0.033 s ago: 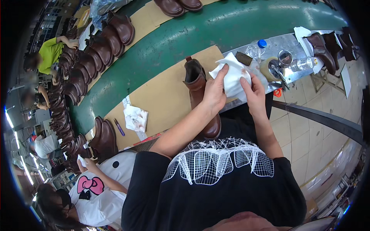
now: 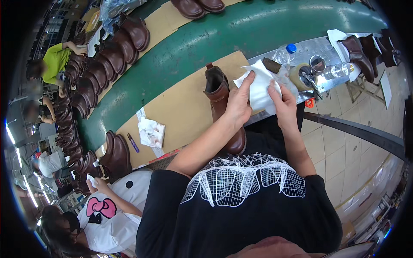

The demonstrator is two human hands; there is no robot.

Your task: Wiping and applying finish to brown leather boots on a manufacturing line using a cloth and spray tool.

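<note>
At frame centre my left hand [image 2: 238, 105] and right hand [image 2: 285, 103] both pinch a soft white cloth [image 2: 261, 88], just above the glossy brown leather boot [image 2: 223, 107] standing on flat cardboard [image 2: 180, 107].

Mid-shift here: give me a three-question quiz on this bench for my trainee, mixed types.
1. True or false: both hands grip the white cloth.
2. Multiple choice: the brown boot by the left hand stands on A) cardboard sheet, B) green belt, C) floor tiles.
3. Fill in: the bottle beyond the right hand has a ____ cap.

Key: 1 true; 2 A, it rests on the cardboard sheet; 3 blue.
</note>
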